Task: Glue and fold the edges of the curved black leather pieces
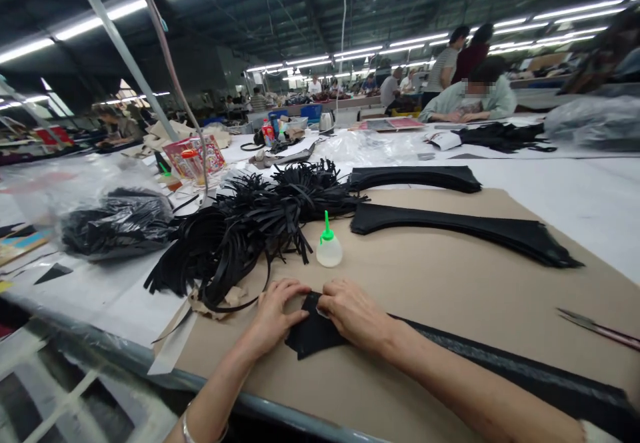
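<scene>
A long black strip of material (320, 339) lies on the brown sheet, running from between my hands to the lower right, partly under my right forearm. My left hand (279, 311) rests at its left end, with the fingers stretched out and the thumb spread onto the black surface. Curled fingers of my right hand (353, 309) press together on the same end. A small pale bit shows at those fingertips, too small to name. Just beyond my hands stands a squeeze bottle (329, 251) with a green nozzle, upright and holding whitish liquid.
Two stacks of curved black pieces, a nearer stack (450, 226) and a farther stack (415, 177), lie beyond. Thin black strips (260, 216) are heaped at left, beside a plastic bag (117, 219). Pointed metal tool (595, 326) at right. A person (473, 99) sits across the table.
</scene>
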`<move>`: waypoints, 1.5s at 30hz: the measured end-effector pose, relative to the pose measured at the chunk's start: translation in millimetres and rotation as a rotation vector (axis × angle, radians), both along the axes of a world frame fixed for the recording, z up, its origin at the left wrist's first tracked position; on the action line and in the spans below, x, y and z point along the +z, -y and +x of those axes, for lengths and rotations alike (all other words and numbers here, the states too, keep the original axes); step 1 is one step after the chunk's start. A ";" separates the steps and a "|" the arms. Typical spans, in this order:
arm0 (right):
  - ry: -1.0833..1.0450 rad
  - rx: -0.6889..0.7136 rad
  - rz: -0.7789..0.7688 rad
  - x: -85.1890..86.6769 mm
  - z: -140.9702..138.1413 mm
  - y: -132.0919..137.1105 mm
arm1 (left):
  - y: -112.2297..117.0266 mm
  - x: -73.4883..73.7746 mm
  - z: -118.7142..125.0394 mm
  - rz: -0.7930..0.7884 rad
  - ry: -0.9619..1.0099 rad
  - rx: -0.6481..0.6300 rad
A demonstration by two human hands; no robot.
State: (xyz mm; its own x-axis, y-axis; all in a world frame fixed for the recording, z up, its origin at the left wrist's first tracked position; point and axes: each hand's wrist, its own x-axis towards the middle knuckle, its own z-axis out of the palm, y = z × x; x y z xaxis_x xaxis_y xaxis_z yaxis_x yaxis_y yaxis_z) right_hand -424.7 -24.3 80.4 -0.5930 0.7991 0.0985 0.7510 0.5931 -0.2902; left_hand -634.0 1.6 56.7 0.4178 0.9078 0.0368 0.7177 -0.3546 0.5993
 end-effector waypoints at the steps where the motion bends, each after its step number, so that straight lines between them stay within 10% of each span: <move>1: 0.004 0.006 -0.003 -0.7 7.0 3.5 | -0.2 0.3 0.1 -0.003 0.001 -0.004; 12: -0.001 -0.058 0.018 0.1 75.9 46.2 | -1.3 5.1 0.9 0.041 0.038 0.042; 22: -0.143 -0.167 -0.023 1.0 83.3 42.8 | 34.8 1.4 77.8 0.140 0.063 -0.155; 33: -0.026 -0.016 0.093 -4.1 54.7 21.6 | 35.0 -22.9 67.0 0.099 0.174 -0.107; 45: 0.019 -0.084 0.050 4.1 132.9 66.8 | 35.0 -21.9 65.7 0.083 0.160 -0.120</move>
